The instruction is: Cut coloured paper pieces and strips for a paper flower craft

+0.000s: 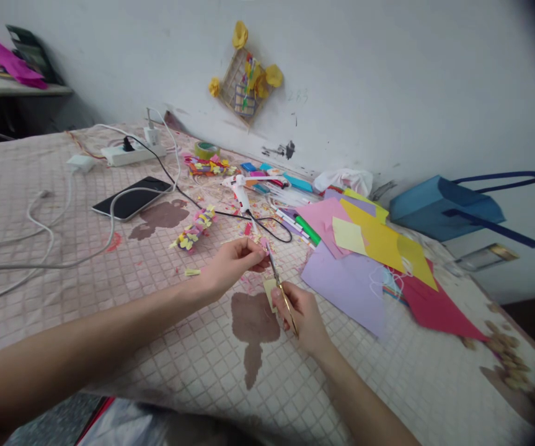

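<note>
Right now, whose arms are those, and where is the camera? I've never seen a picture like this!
A person wears a camera on their head, so this one picture shows what they see, looking down at their own arms. There's no machine here, just two bare hands. The right hand holds scissors. The left hand pinches something small near the scissors' tips. On the checked cloth lie coloured paper sheets, a glue gun, a phone and a power strip.

A stained checked cloth [188, 347] holds a smartphone [132, 198], power strip [132, 155] and coloured paper sheets [341, 291].
</note>
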Demonstrator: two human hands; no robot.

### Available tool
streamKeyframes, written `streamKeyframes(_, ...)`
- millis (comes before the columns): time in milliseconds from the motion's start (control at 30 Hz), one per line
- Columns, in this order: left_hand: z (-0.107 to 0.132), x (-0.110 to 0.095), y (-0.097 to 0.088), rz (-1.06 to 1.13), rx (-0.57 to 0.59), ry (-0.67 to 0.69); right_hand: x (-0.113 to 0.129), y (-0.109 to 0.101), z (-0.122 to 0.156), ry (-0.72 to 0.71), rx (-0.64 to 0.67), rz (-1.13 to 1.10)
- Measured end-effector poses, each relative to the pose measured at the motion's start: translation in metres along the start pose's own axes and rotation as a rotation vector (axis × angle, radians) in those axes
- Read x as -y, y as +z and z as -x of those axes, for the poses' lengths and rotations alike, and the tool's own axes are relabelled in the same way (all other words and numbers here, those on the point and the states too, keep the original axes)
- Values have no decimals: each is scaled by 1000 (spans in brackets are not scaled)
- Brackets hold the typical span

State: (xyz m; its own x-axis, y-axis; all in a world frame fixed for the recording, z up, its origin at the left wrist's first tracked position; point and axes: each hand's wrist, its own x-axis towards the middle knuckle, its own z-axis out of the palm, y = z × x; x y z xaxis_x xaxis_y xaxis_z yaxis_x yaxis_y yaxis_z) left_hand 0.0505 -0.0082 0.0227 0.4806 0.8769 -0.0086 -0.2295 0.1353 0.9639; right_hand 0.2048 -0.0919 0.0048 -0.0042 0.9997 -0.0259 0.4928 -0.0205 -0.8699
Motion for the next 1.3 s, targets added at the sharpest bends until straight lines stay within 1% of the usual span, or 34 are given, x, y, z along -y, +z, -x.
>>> streamKeyframes(300, 0, -2, 0, 6, -3, -5, 0, -1, 0, 7, 26, -8)
streamKeyframes(633, -2, -4, 1, 29, -42, -34, 0, -3, 0, 15, 28, 23)
streamKeyframes(733, -4, -3, -1, 29, -33, -32, 0, -4, 1, 17, 36, 10)
streamKeyframes(900, -8, 0, -7, 25, 29, -36, -1, -5, 0, 24, 39, -21)
streamKeyframes(1000, -9, 0, -9, 17, 45, -48, -3, -9, -3, 22, 26, -5)
streamKeyframes(1067, -9, 0, -9, 5, 47, -47, -5, -13, -5, 4, 1, 37)
streamKeyframes(1133, -10, -2, -10, -14, 47, -45, -7, -19, -7, -27, -49, 136)
streamKeyframes(1200, -10, -4, -11, -39, 46, -43, -10, -25, -10, -39, -101, 291)
streamKeyframes(1300, -13, -10, -15, -77, 31, -36, -14, -36, -15, -6, -169, 543)
